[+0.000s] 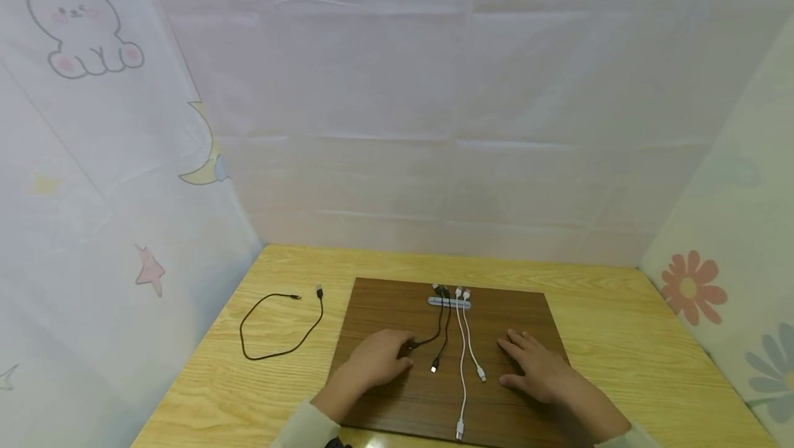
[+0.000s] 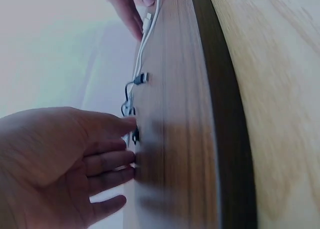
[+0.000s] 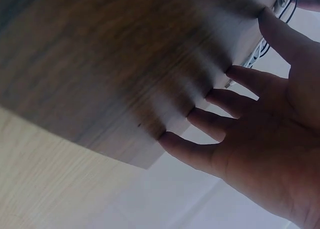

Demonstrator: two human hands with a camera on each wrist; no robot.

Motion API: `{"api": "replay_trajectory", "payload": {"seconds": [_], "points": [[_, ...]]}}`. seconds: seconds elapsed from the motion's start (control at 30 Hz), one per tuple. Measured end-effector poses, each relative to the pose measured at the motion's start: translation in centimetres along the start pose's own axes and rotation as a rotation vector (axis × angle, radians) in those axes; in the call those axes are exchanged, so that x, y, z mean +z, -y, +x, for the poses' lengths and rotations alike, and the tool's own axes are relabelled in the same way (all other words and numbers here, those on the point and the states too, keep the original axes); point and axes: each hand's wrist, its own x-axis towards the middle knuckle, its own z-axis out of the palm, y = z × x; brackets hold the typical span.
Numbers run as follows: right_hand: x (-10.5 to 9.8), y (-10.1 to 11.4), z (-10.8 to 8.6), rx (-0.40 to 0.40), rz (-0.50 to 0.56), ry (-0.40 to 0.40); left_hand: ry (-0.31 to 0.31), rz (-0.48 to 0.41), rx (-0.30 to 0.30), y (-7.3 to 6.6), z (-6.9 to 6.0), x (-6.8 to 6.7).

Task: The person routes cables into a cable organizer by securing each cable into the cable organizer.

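Observation:
On a dark brown board [image 1: 509,324] lies a pale grey cable clip strip [image 1: 432,301], with two short black cables [image 1: 448,331] and two white cables [image 1: 462,358] running through it toward the near side. My left hand [image 1: 380,357] rests on the board's left part, fingers relaxed, thumb and fingertips beside one black cable's plug [image 1: 413,346]. In the left wrist view a black plug [image 2: 136,134] shows just past the thumb, with no clear pinch on it. My right hand [image 1: 538,369] has its fingers spread, fingertips touching the board right of the white cables, holding nothing.
Left of the board, a longer black USB cable [image 1: 243,334] lies in a loose loop on the light wooden table [image 1: 205,393]. Printed cloth walls [image 1: 372,179] stand behind the table and along both sides.

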Motion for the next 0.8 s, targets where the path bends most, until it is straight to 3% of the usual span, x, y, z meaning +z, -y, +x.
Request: {"api": "replay_trajectory", "payload": {"seconds": [0.17,0.43,0.63,0.8], "points": [[0.2,-0.1,-0.2,0.009,0.009,0.009,-0.003,-0.068,0.002,0.9,-0.2,0.0],[0.3,-0.1,-0.2,0.013,0.016,0.012,-0.093,-0.036,0.017,2.4,-0.4,-0.7],[0.5,-0.1,-0.4,0.006,0.016,0.007,-0.178,0.036,-0.022,4.1,-0.7,-1.6],[0.5,-0.1,-0.5,0.001,0.007,0.002,-0.22,0.037,-0.075,5.3,-0.9,-2.4]]}}
